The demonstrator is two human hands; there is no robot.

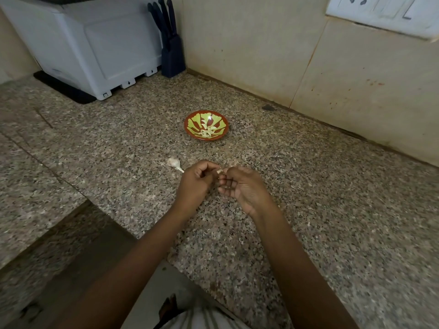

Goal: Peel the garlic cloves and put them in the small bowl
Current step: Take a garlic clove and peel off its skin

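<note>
The small bowl, red with a green leaf pattern, sits on the speckled granite countertop well beyond the hands, not far from the tiled wall. Several pale peeled cloves lie piled in its bottom, towards the near side.

Closer in, both hands meet above the counter. The left hand is curled, its thumb and forefinger closed on a small whitish garlic clove (only a sliver of it shows between the fingertips). The right hand pinches the same clove from the other side, its remaining fingers bent loosely in towards the palm. Whether skin is still on this clove cannot be made out.

Just left of the left hand a garlic bulb piece with a stalk rests on the counter. A knife block and a white appliance stand in the far corner
</note>
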